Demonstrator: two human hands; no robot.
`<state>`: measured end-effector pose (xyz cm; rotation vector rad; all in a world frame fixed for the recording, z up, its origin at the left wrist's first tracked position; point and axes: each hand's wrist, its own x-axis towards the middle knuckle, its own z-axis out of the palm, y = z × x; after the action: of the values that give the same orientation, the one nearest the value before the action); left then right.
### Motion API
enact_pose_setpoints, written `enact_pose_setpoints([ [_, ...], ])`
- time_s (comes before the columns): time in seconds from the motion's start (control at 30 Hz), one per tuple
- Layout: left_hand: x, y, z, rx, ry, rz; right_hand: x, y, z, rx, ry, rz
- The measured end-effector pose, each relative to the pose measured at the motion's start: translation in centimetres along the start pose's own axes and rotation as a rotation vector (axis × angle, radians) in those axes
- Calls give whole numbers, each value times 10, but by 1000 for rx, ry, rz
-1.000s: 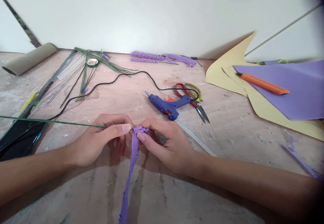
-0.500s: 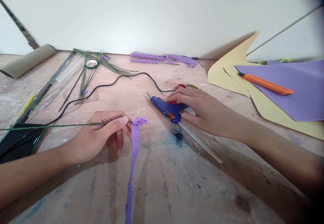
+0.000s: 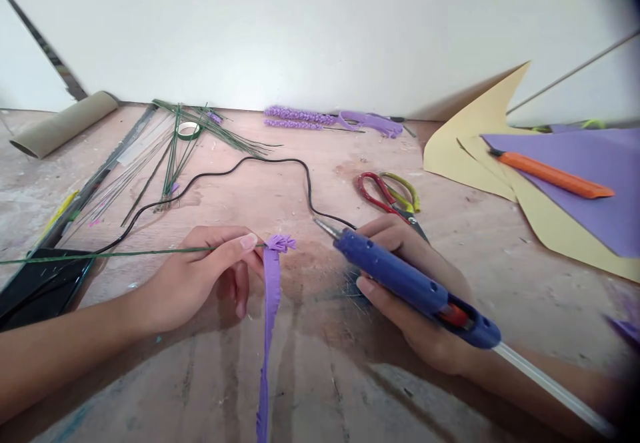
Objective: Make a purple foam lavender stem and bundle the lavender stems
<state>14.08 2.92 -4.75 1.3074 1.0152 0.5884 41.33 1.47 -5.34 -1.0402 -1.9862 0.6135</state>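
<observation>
My left hand (image 3: 215,273) pinches a green floral wire (image 3: 135,253) between thumb and forefinger, close to its right end. A fringed purple strip (image 3: 271,296) is wound round that end in a small tuft, and its loose length hangs down toward the near edge of the view. My right hand (image 3: 415,289) is wrapped round a blue hot glue gun (image 3: 395,271), raised off the table. The metal nozzle points up and left, a short way right of the tuft and apart from it. A clear glue stick (image 3: 550,379) sticks out of the gun's rear.
Scissors (image 3: 383,193) with red and yellow handles lie behind my right hand. A black cord (image 3: 250,158) winds across the table. Green wires, green tape (image 3: 189,130), finished purple stems (image 3: 300,115) and a cardboard tube (image 3: 65,126) lie farther back. An orange cutter (image 3: 555,173) rests on purple sheet at right.
My right hand has lifted the glue gun off the table and brought it nearer, uncovering the scissors. My left hand keeps its pinch on the wire, nearly in place.
</observation>
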Motion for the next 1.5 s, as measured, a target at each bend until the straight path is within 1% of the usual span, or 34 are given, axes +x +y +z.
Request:
enact_pose_setpoints([
  [0.1, 0, -1, 0, 10, 3, -8, -1, -3, 0, 13, -84, -71],
  [0.27, -1, -3, 1, 30, -16, 10, -4, 7, 2, -19, -220, -129],
  [0.47, -1, -5, 4, -4, -29, 9, -6, 4, 4, -81, -274, -121],
  [0.6, -1, -4, 5, -4, -13, 6, -4, 3, 3, -86, -292, -97],
  [0.7, -3, -5, 6, -18, 4, 24, -5, 5, 4, -92, -290, -107],
  [0.83, -4, -4, 7, -54, -17, 8, -6, 6, 4, -77, -273, -128],
  [0.97, -3, -3, 8, -26, -39, -1, -8, 6, 4, -91, -278, -112],
  [1.23, -4, -4, 7, 15, -45, 14, -9, 6, 5, -149, -268, -102],
  [1.5, -5, 0, 6, 27, -58, 17, -8, 8, 3, -121, -277, -97],
])
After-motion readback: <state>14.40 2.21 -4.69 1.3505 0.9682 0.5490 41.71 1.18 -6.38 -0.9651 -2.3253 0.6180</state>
